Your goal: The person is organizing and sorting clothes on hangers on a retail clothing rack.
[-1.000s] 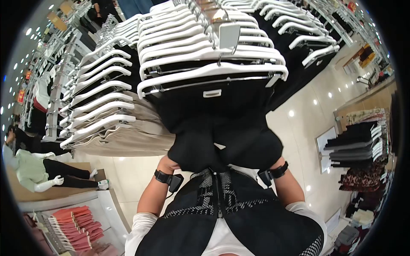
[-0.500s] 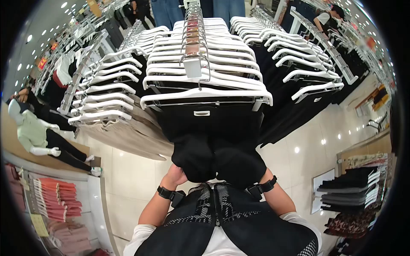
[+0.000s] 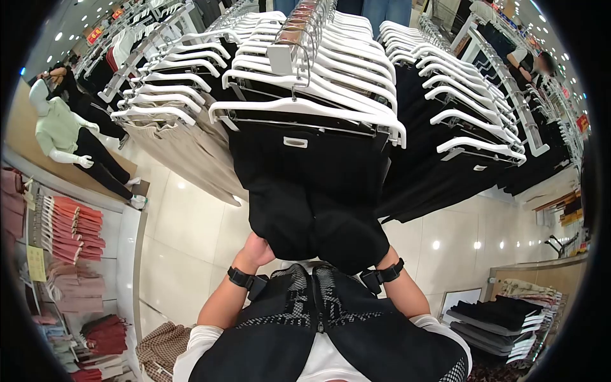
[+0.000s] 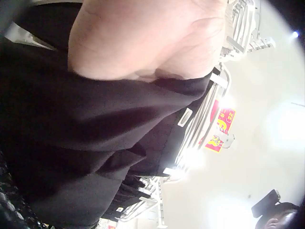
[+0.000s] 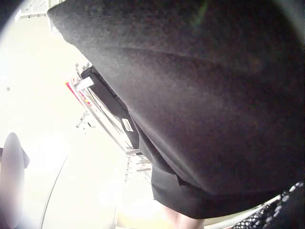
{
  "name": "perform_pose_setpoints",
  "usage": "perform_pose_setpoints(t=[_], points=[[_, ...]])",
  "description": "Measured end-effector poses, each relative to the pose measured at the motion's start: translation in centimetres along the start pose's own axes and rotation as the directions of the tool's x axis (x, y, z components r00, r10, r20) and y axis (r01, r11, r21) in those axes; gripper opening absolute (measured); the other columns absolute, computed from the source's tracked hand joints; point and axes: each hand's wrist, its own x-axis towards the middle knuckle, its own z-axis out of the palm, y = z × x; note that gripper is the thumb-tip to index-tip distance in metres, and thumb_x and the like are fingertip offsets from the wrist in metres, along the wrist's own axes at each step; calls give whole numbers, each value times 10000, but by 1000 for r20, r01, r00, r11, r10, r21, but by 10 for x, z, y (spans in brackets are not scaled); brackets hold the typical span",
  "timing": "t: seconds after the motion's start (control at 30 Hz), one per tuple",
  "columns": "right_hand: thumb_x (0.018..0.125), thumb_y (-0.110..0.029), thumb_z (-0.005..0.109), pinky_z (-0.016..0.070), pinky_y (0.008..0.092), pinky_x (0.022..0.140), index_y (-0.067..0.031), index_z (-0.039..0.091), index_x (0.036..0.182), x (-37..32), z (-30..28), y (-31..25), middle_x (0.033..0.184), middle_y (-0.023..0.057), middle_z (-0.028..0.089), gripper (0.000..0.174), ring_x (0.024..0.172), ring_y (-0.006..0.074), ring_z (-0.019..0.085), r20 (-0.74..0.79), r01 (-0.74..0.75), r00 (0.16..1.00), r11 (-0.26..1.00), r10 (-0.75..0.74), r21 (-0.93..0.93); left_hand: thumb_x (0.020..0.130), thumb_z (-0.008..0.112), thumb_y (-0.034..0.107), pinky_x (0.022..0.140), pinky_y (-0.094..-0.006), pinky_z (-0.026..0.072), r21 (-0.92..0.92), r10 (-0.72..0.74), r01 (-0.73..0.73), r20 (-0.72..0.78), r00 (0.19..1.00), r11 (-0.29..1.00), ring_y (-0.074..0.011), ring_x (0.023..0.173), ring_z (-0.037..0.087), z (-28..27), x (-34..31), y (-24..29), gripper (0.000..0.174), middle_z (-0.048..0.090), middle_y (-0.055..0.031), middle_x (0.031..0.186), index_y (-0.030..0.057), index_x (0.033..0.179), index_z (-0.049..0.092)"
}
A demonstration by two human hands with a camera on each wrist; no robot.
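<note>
Black trousers hang from a white hanger at the front of the middle rack, their lower part lifted toward the person's body. At the left edge of the raised cloth is my left hand, its fingers hidden behind the fabric; the left wrist view shows the back of this hand against the dark cloth. My right hand reaches under the right side, mostly covered. Black fabric fills most of the right wrist view. Whether the fingers curl round the cloth I cannot tell.
Beige trousers on white hangers hang to the left, and more black trousers to the right. A mannequin stands at far left, above a shelf unit of pink clothes. Folded dark garments lie at lower right.
The head view has shifted, so the side racks and mannequin sit differently in it. Both hands stay at the lifted trousers, which now appear slightly further left with their hanger more tilted.
</note>
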Motion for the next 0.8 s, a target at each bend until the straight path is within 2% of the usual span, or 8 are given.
perform_pose_setpoints(t=[0.13,0.53,0.63,0.73,0.8], points=[[1123,-340,418,419,308,1172,-22,421,1553,-5,-4,0,1575,88,482,535,1400,186,507,32,-7,999,999,6,43,1105,389,501,1248,-484,343,93,3,1,-51,999,996,-294,1485,436,7,1,-1,670,414,-116,1638,51,1600,359],[1136,-362,370,383,297,1205,-31,391,1575,-5,-15,8,1612,73,443,550,1437,174,468,77,42,996,995,-50,93,1109,389,487,1238,-488,359,12,-54,54,18,998,998,-302,1469,458,2,11,7,652,434,-122,1623,44,1588,379],[1134,-361,373,385,298,1202,-27,394,1570,7,-11,10,1605,76,449,550,1432,176,473,42,56,997,997,-58,52,1109,389,486,1233,-492,368,-4,-80,80,38,996,997,-306,1462,467,-7,14,18,651,434,-128,1622,42,1585,382],[1131,-358,384,391,301,1194,-20,404,1561,24,1,10,1589,83,464,547,1418,181,486,-37,80,996,996,-82,-50,1106,388,492,1226,-496,376,38,-49,48,17,999,998,-309,1458,471,-19,16,34,659,444,-135,1614,34,1580,388],[1128,-355,391,395,303,1189,-15,410,1554,37,12,13,1579,87,474,546,1410,184,494,-113,86,988,987,-102,-137,1113,376,457,1224,-476,383,-7,-65,65,62,996,998,-306,1452,479,-27,16,50,634,457,-139,1603,23,1576,389]])
